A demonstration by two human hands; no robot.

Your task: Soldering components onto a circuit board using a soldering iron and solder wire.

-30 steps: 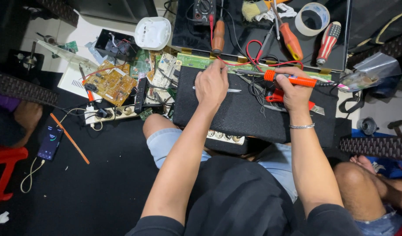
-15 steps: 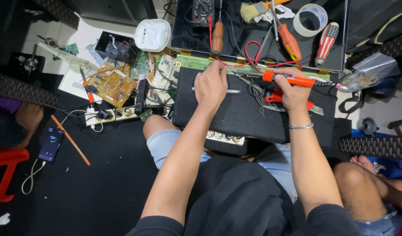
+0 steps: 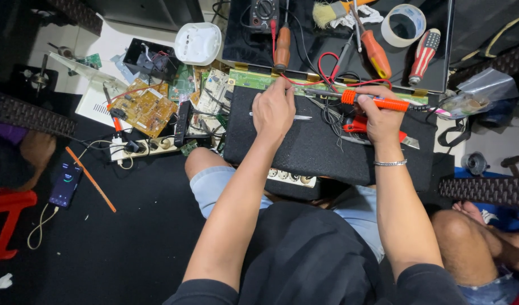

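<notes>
Covering the dark floor [image 3: 129, 237], scattered circuit boards [image 3: 144, 110], tools, black speaker box [image 3: 310, 149]

A: Floor covering?
B: Black mat [image 3: 129, 243], from centre out to 8 o'clock; pale floor [image 3: 45, 42] exposed at 10 o'clock.

A: Furniture?
B: Red plastic stool [image 3: 8, 217] at 9 o'clock; dark woven wicker edges [image 3: 485, 189] at 3 and 10 o'clock.

A: Light?
B: Bright, even, from overhead.
</notes>
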